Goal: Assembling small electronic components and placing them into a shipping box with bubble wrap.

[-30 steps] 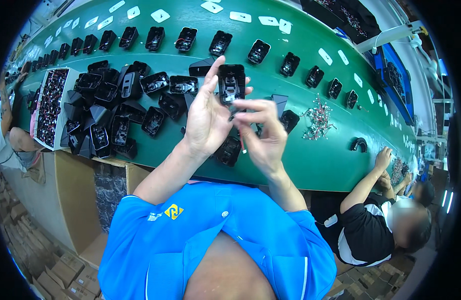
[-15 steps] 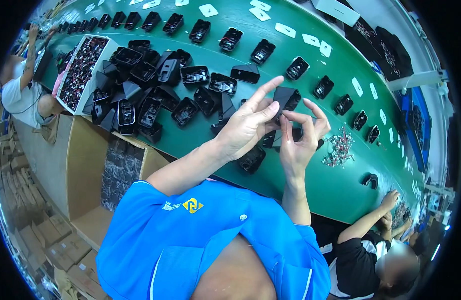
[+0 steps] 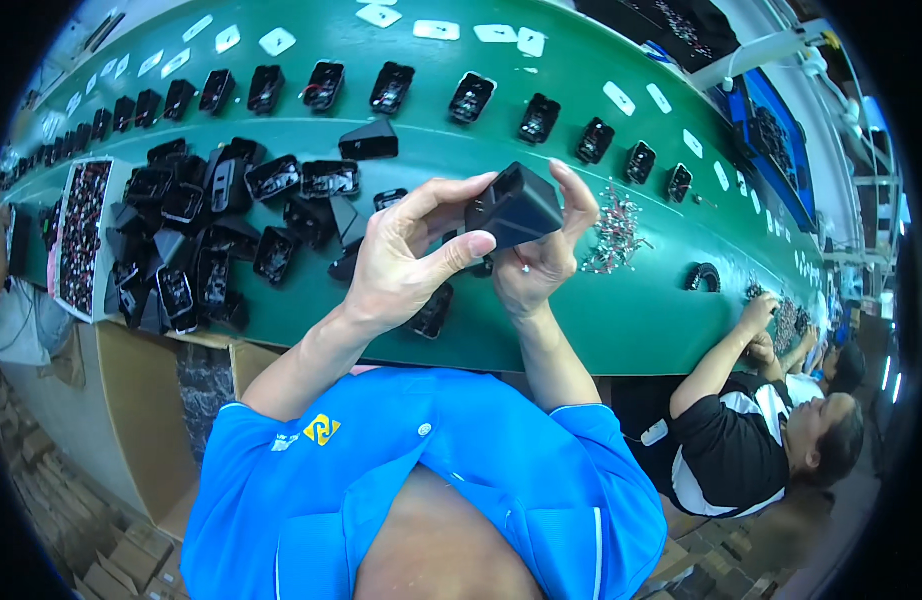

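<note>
Above the green table, I hold a black plastic housing (image 3: 521, 207) with slanted sides, tilted so that an opening shows at its upper left. My left hand (image 3: 406, 245) grips its left side, thumb below and fingers above. Against its right and underside is my right hand (image 3: 543, 260), its index finger raised along the edge; some of its fingers are hidden behind the housing. A tiny pale spot shows at the right palm, too small to name. Left of my hands lies a heap of similar black housings (image 3: 273, 255), several with parts inside.
Along the table runs a row of open black housings (image 3: 472, 99), with white plates (image 3: 437, 30) beyond. A pile of small wired parts (image 3: 618, 232) and a black coil (image 3: 703, 277) lie to the right. Left are a white box (image 3: 109, 235) of components and a cardboard box (image 3: 136, 410). A co-worker (image 3: 731, 450) sits right.
The housing has been turned and brought nearer to me, so it looks larger. My left thumb and fingers now clasp its side; the right fingertips have moved from its front to behind it. The view has shifted right.
</note>
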Tool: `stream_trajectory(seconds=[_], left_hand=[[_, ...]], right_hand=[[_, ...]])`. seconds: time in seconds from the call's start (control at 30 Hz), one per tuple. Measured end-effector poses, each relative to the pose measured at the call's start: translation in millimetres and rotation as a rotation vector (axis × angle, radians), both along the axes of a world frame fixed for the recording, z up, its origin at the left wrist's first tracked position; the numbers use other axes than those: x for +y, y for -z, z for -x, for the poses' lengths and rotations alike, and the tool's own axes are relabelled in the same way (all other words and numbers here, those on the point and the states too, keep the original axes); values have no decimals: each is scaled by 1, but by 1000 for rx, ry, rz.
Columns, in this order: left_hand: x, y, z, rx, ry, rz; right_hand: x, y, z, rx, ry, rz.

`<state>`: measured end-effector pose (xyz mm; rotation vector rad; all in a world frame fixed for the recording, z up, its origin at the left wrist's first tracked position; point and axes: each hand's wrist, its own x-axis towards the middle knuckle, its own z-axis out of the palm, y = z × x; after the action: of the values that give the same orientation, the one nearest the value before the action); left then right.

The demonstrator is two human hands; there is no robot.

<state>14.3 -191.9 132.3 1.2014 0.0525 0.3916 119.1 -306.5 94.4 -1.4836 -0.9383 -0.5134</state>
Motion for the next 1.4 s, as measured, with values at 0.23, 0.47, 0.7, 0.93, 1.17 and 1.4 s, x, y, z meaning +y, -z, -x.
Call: stream_trajectory(seconds=[0.23,0.47,0.7,0.93,1.17,1.4], left_hand=[[0,4,-16,146,13,52],[9,-4,-44,50,-261,-835],[81,0,-16,306,-460,-967],[95,21,-6,470,-429,-1074],[93,29,-13,526,-336,-1078],[97,30,-21,554,-308,-1111]], right_hand=[[-17,-14,-15,-99,-4,284],[-115,-44,-158,-411,583,526],[-296,6,-347,207,536,837],[-304,23,-375,295,496,1298],[-298,1,-363,249,536,1473],[-352,19,-386,342,736,1382]])
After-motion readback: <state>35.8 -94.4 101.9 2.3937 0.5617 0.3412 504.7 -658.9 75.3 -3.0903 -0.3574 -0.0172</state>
